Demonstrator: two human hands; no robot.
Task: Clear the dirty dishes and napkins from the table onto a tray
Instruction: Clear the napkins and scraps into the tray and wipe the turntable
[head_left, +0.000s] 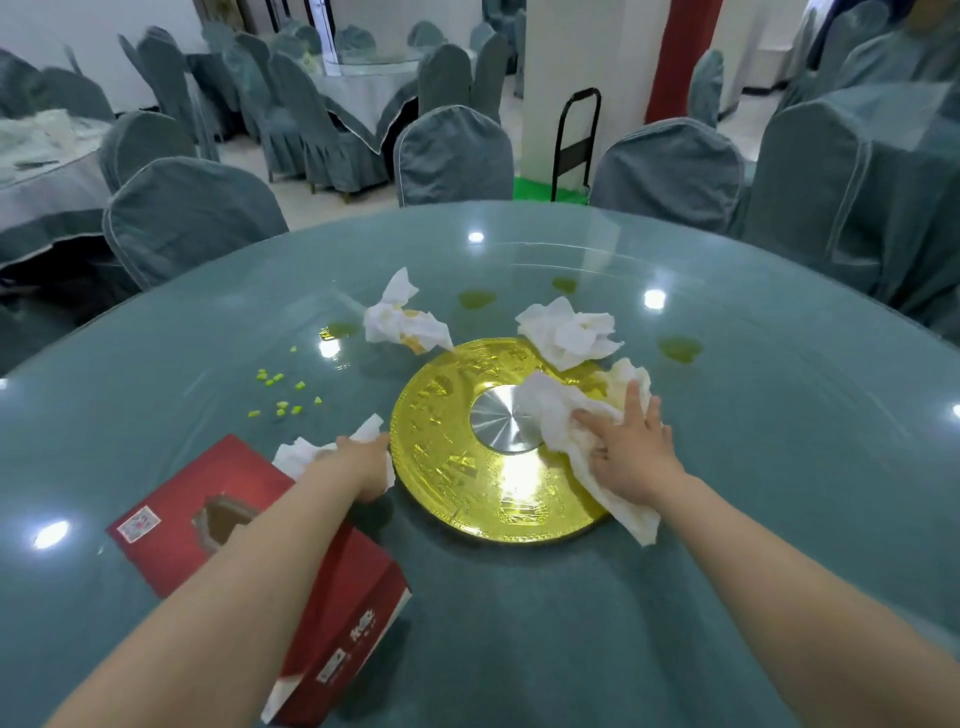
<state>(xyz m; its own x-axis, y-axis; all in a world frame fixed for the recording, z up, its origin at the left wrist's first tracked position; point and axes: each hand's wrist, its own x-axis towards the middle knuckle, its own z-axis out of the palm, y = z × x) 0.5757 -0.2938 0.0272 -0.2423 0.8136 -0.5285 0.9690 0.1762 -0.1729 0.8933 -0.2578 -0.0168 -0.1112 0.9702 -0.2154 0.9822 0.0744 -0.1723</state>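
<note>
Right hand lies flat, fingers spread, palm down on a big white napkin draped over the right side of the gold disc. It presses rather than pinches; nothing is lifted. This napkin's long axis runs from the disc's steel hub toward the near-right rim, its tail hanging off the disc edge toward the person.

Left hand is closed around a small wad, just off the disc's left rim, touching the far corner of the red tissue box.

Two more crumpled napkins are loose. A stained one sits off the disc's far-left rim. A clean one sits on the disc's far-right rim, just beyond the right hand's fingertips.

Key relation: the clean one lies straight ahead of the right hand, near it; the stained one is across the disc from it and well apart from the left hand too. My call is that the right hand is nearer both and the left is already full.

No tray or dishes in view. Green crumbs lie left of the disc, green smears beyond it.

Guess at step: gathering napkins, early on, with two still untouched. Risk: dragging the napkin spreads the smears.
</note>
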